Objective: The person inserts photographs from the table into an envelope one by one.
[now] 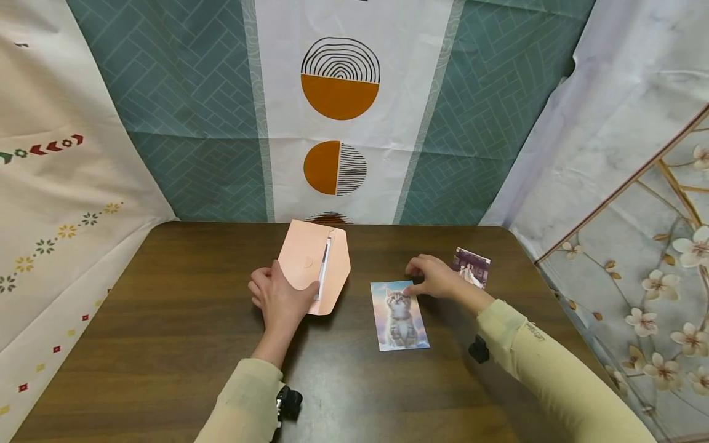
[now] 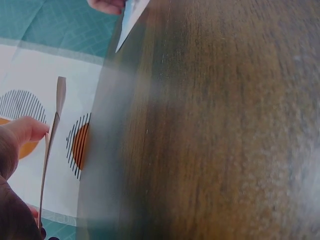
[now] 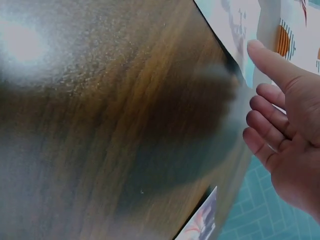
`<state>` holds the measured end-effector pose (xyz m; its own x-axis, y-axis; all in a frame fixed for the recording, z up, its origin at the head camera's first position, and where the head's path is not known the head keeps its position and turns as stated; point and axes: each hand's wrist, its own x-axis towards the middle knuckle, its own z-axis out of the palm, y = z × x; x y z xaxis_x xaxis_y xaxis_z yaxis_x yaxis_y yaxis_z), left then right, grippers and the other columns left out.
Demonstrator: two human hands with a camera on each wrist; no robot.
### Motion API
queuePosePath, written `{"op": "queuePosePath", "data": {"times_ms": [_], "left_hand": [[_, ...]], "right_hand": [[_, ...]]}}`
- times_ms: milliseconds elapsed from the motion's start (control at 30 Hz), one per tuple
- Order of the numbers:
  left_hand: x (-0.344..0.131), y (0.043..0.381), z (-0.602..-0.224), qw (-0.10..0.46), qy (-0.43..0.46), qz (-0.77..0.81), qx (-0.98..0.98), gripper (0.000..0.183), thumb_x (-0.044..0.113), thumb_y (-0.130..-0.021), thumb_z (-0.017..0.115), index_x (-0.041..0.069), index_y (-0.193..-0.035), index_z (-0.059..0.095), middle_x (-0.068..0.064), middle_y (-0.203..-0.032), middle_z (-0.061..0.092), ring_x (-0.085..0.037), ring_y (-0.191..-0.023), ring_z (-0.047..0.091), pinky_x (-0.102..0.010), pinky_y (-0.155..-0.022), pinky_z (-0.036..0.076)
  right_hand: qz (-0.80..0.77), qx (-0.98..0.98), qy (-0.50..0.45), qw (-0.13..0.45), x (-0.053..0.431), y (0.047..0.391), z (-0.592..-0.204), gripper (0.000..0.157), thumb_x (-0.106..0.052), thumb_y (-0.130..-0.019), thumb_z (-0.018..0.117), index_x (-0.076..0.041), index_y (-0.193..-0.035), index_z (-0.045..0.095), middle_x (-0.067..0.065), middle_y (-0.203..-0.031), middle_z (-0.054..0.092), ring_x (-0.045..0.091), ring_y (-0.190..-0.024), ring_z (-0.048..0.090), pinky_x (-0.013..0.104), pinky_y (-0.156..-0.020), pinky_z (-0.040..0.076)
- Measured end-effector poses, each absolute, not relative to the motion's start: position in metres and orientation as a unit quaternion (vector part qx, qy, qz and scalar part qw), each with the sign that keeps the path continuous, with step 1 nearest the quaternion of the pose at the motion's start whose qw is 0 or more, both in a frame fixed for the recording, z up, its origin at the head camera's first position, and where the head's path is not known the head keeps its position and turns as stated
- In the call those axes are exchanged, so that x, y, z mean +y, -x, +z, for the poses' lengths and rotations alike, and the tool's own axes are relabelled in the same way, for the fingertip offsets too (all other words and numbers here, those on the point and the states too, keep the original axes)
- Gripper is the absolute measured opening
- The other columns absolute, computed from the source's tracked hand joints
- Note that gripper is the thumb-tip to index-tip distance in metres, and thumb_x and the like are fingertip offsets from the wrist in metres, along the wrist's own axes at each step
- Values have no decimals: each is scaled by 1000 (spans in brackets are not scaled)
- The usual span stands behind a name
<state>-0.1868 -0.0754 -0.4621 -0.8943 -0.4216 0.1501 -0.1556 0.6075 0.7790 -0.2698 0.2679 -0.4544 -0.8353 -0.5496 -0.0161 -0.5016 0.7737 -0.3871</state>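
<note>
My left hand point(image 1: 285, 295) grips a pale pink envelope point(image 1: 304, 255), its thumb on the front near the slit. The flap is unfolded to the right, and a white-edged insert point(image 1: 324, 264) shows inside the slit. In the left wrist view the envelope point(image 2: 48, 155) appears edge-on, off the table. My right hand point(image 1: 434, 277) is at the upper right corner of a kitten card point(image 1: 400, 320). Its thumb touches that corner, while the other fingers are loosely bent beside it in the right wrist view, not around the card.
A small purple-toned picture point(image 1: 473, 264) of figures lies behind the right forearm. The dark brown wooden table point(image 1: 183, 320) meets a green-and-white patterned cloth point(image 1: 354, 135) at its back edge. Patterned cloths also hang at the left and right.
</note>
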Motion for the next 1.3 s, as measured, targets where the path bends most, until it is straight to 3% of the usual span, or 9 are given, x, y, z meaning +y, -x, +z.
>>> {"op": "queuePosePath", "data": {"times_ms": [233, 800, 1300], "left_hand": [[-76, 186, -461, 160, -164, -408, -884, 83, 32, -75, 93, -6, -138, 54, -28, -128, 39, -48, -125, 33, -63, -98, 31], [-76, 185, -463, 157, -165, -409, -884, 82, 32, -76, 92, -7, -137, 54, -28, -128, 39, -47, -125, 32, -63, -99, 31], [-76, 185, -465, 151, -167, -412, -883, 84, 32, -77, 91, -7, -141, 53, -28, -130, 39, -47, -126, 31, -62, -99, 30]], "right_hand": [[-180, 938, 289, 67, 265, 273, -457, 38, -26, -83, 94, -5, -103, 68, 5, -97, 66, 23, -92, 63, 46, -89, 54], [-173, 937, 274, 130, 259, 279, -450, 30, -23, -87, 90, -7, -99, 69, 3, -93, 70, 19, -89, 65, 41, -86, 55], [-256, 919, 268, 133, 265, 275, -459, 28, -16, -89, 88, -9, -97, 62, 2, -90, 66, 15, -85, 59, 35, -81, 51]]}}
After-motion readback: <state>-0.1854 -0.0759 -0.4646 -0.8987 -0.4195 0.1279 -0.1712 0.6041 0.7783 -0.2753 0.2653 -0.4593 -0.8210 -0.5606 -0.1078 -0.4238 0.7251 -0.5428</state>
